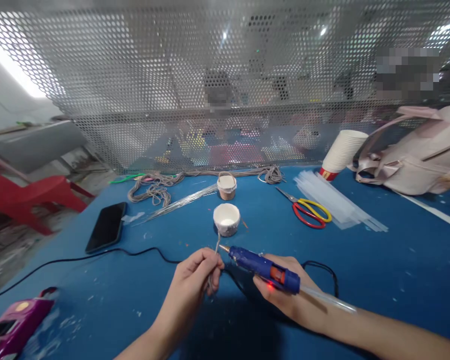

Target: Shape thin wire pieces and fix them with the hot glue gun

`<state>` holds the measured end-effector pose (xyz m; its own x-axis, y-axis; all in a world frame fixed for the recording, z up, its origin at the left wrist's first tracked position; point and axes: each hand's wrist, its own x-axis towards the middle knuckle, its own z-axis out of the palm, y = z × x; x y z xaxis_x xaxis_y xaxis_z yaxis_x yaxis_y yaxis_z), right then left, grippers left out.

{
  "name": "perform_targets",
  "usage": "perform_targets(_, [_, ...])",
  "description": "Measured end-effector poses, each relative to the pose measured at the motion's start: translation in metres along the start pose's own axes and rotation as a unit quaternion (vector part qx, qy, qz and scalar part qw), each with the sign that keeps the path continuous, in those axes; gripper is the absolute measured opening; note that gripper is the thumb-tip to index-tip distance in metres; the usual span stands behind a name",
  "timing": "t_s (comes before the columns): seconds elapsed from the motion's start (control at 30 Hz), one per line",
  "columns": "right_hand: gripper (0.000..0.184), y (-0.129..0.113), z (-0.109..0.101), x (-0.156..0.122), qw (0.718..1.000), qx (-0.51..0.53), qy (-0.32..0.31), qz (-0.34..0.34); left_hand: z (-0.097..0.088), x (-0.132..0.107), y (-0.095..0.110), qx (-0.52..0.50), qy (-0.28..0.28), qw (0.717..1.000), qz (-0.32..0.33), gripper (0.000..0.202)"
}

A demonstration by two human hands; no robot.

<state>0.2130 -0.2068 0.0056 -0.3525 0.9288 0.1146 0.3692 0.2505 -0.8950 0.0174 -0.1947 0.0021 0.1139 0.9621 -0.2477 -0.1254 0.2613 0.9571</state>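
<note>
My left hand point(199, 272) pinches a thin grey cord point(218, 243), whose upper end reaches up to a small white cup point(226, 220) on the table. In my right hand point(285, 287) is a blue hot glue gun point(264, 267), with a clear glue stick point(330, 299) sticking out of its back and a red light glowing on its underside. The nozzle points left and lies very close to the cord, just above my left fingertips; whether it touches I cannot tell. Behind the white cup stands a small basket point(227, 187) with a handle and a brown lower part.
Scissors point(309, 212), clear glue sticks point(333, 200), stacked paper cups point(343, 152) and a pale bag point(416, 150) are at right. A phone point(107, 227), grey cord bundle point(150, 190), thin wires point(183, 201) and purple device point(20, 322) lie left. A perforated metal screen point(153, 90) borders the back.
</note>
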Motion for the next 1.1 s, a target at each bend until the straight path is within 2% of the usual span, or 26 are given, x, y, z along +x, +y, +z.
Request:
perform_targets(0.47, [0.027,0.0008,0.0016,0.0014,1.000,-0.017,0.008,-0.007,-0.0010,-0.0002,-0.0012,0.014,-0.009,1.000,0.008,0.029])
perform_targets(0.87, [0.025,-0.0002,0.0013,-0.0008,1.000,-0.017,-0.002,-0.003,0.0044,-0.0023,0.0046,0.011,0.014,1.000,0.016,0.027])
perform_targets(1.1, [0.026,0.0009,0.0011,-0.0005,0.999,-0.033,-0.001,-0.025,0.0029,-0.0022,0.0016,0.006,0.006,1.000,0.013,0.028])
